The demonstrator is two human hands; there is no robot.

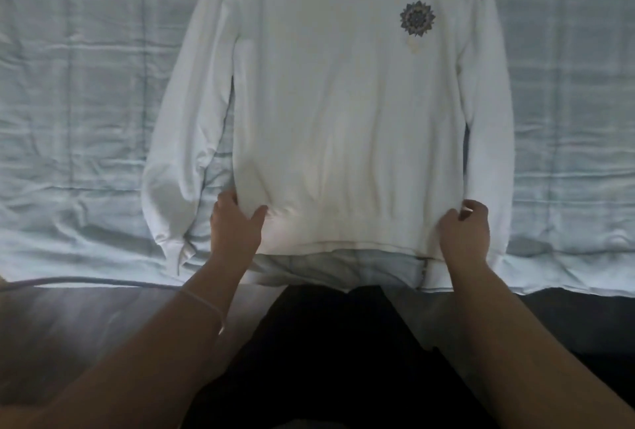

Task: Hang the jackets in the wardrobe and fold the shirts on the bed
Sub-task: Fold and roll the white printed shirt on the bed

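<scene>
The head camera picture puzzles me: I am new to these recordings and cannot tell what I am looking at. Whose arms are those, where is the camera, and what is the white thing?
No machine here: a person wears one camera on the head, looking forward and down, so the two bare arms reaching in from below are their own. They stand at the edge of a bed covered in a pale, wrinkled sheet. Spread flat on it, front up, is a white long-sleeved shirt with a small dark round emblem on the chest and its sleeves lying along its sides. The left hand and right hand each grip a bottom corner of the shirt, near the hem.
</scene>
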